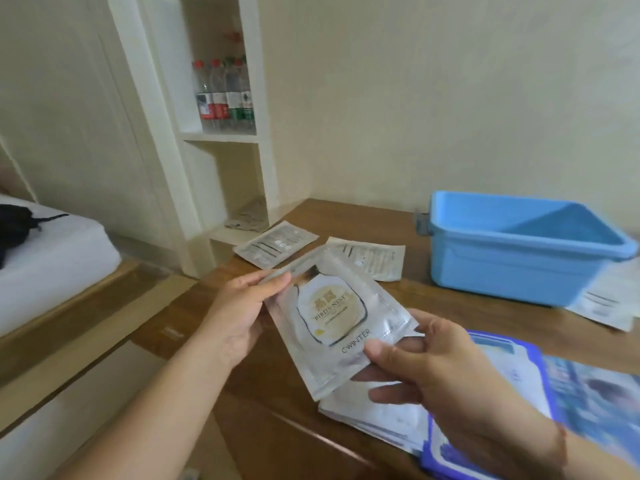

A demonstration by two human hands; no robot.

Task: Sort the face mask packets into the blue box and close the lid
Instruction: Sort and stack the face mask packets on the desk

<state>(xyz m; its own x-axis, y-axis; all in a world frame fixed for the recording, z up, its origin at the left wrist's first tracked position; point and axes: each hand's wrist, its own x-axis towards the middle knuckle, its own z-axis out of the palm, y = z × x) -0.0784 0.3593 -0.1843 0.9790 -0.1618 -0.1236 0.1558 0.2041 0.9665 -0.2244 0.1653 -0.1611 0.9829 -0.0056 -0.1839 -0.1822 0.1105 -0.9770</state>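
Observation:
A silver face mask packet [337, 318] with a gold and white label is held above the wooden table [408, 292]. My left hand [239, 311] pinches its upper left edge. My right hand [446, 372] grips its lower right corner, thumb on top. Two more silver packets [275, 242] [369, 258] lie face down further back on the table. A stack of silver packets [377, 419] lies under my right hand, beside blue-edged packets [519, 368]. The blue box [516, 251] stands open at the back right, and its inside looks bare. No lid can be seen.
White papers or packets [609, 299] lie under and beside the box at the right edge. A white shelf unit [221, 133] with several water bottles [225, 91] stands behind the table's left corner. A bed with white sheet [52, 258] is at the left.

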